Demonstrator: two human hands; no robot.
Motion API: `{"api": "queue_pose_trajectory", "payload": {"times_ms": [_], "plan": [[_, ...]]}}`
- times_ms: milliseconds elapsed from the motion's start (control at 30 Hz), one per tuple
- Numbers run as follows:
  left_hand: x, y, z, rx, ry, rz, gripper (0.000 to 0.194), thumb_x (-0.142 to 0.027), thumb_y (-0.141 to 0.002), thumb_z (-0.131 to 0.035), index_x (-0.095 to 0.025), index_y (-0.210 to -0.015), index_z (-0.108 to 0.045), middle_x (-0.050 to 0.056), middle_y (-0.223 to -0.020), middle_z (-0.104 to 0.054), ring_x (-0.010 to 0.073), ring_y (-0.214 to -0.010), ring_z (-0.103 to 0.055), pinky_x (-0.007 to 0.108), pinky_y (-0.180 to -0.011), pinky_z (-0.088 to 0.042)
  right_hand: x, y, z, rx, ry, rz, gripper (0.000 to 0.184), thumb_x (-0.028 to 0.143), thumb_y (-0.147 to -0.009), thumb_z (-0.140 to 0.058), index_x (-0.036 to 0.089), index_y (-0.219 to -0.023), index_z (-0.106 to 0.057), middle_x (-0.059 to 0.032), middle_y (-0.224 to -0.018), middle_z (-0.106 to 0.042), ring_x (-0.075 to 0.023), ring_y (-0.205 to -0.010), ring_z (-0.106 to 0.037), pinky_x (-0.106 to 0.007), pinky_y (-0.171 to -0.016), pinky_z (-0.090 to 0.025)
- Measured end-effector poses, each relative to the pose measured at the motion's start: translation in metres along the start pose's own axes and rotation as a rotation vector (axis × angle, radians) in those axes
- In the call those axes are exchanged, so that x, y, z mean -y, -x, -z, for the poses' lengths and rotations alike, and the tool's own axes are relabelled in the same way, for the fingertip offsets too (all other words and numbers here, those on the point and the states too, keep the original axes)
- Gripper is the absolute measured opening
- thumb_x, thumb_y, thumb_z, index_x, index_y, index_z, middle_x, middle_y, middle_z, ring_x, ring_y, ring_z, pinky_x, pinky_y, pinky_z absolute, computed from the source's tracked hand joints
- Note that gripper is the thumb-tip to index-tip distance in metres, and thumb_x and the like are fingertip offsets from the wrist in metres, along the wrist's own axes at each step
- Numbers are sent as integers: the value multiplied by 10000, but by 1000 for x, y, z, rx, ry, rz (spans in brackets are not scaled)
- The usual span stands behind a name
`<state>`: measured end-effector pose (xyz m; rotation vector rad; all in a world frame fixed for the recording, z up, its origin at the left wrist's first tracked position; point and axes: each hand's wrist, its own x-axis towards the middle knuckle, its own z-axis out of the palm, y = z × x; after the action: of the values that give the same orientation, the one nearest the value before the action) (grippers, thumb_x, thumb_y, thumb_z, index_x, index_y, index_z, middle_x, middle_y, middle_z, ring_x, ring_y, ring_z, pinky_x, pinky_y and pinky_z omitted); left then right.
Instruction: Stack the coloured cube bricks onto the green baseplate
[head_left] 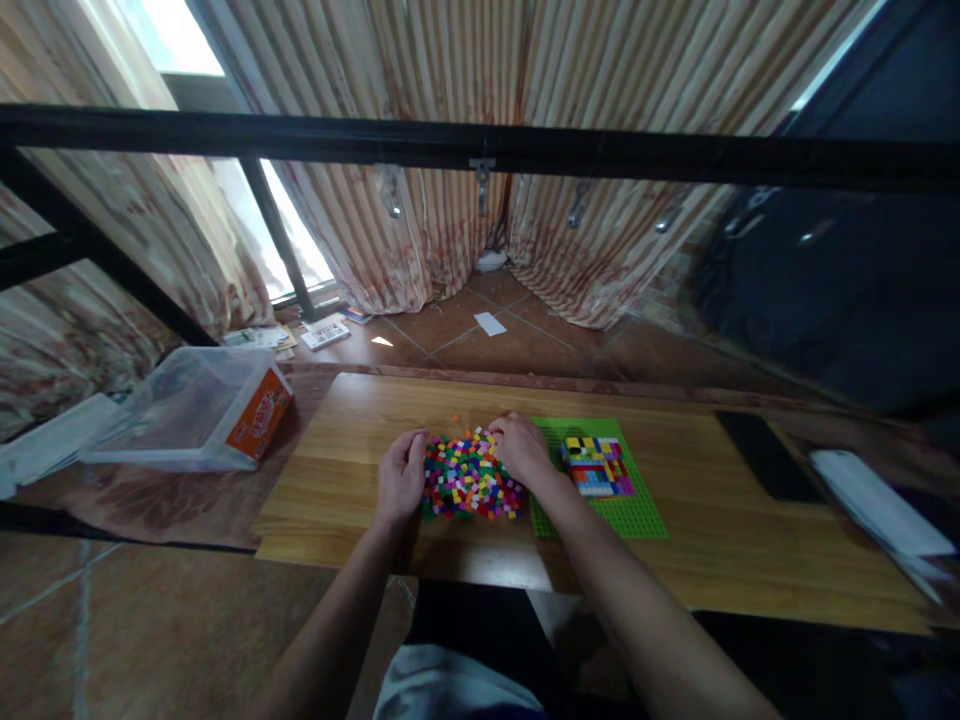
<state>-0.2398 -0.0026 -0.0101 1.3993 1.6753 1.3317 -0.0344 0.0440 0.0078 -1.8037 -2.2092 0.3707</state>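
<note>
Wooden worktop [360, 420], light brown, ran wide before the person. A heap of small multicoloured plastic bricks [469, 480] lay left of its middle, between both hands; one loose orange brick [456, 418] sat just beyond, towards the far edge.

Left hand [403, 475] rested at the heap's left side, fingers loosely bent and touching it. Right hand [519, 448] reached over the heap's far right corner, fingers bent down among the bricks. Whether either gripped a brick could not be told.

Green studded plastic baseplate [630, 515] lay flat just right of the heap, its near left part beneath the right wrist. On it, towards its far side, stood a low block of joined bricks [598, 467], yellow, white, red, blue and pink.

Black flat slab [769, 455] lay near the worktop's far right corner. Clear plastic bin with an orange label [187, 405] stood off the left edge, apart from the worktop.
</note>
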Motion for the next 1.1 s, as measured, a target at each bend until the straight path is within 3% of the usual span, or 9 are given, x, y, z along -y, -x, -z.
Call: {"api": "queue_pose_trajectory", "payload": {"times_ms": [400, 600, 767, 900, 1000, 1100], "plan": [[-6, -2, 3, 19, -17, -25, 375, -460, -891, -495, -165, -958, -717, 92, -1024, -734, 243, -997, -657, 362, -939, -490, 7, 5, 4, -43, -23, -60, 208, 126, -870, -550, 224, -910, -730, -66, -942, -702, -200, -922, -638, -300, -863, -446], [-3, -4, 3, 27, -20, -6, 377, -467, -885, -504, -166, -965, -716, 87, -1023, -738, 242, -993, -663, 356, -921, -502, 8, 14, 20, -168, -108, -122, 279, 127, -906, -488, 218, -1079, -688, -77, -1068, -680, -189, -969, -634, -284, -876, -466], [-3, -4, 4, 27, -43, -11, 379, -463, -888, -502, -165, -975, -719, 80, -1033, -738, 236, -1010, -660, 339, -933, -494, 6, 45, 34, -443, -435, -151, 290, 177, -937, -413, 190, -1051, -680, -105, -1045, -665, -198, -917, -659, -318, -855, -513], [-2, -4, 4, 29, -50, -19, 390, -458, -890, -498, -155, -998, -718, 85, -1043, -735, 241, -1020, -657, 342, -941, -491, -3, 80, 28, -437, -776, -172, 233, 270, -914, -479, 202, -977, -692, -90, -1005, -680, -169, -737, -685, -319, -728, -557], [-1, -4, 3, 31, -49, -21, 394, -455, -894, -489, -155, -1009, -717, 81, -1035, -736, 239, -1008, -659, 342, -940, -492, -16, 105, 23, -412, -1016, -279, 220, 356, -862, -565, 204, -905, -718, -87, -952, -712, -196, -736, -707, -344, -696, -575], [0, -4, 3, 34, -52, -10, 401, -463, -893, -488, -156, -1011, -719, 81, -1036, -735, 238, -1006, -661, 343, -942, -491, -33, 125, 26, -416, -1120, -406, 218, 395, -773, -673, 229, -894, -745, -64, -888, -750, -221, -772, -718, -381, -742, -581]]}}
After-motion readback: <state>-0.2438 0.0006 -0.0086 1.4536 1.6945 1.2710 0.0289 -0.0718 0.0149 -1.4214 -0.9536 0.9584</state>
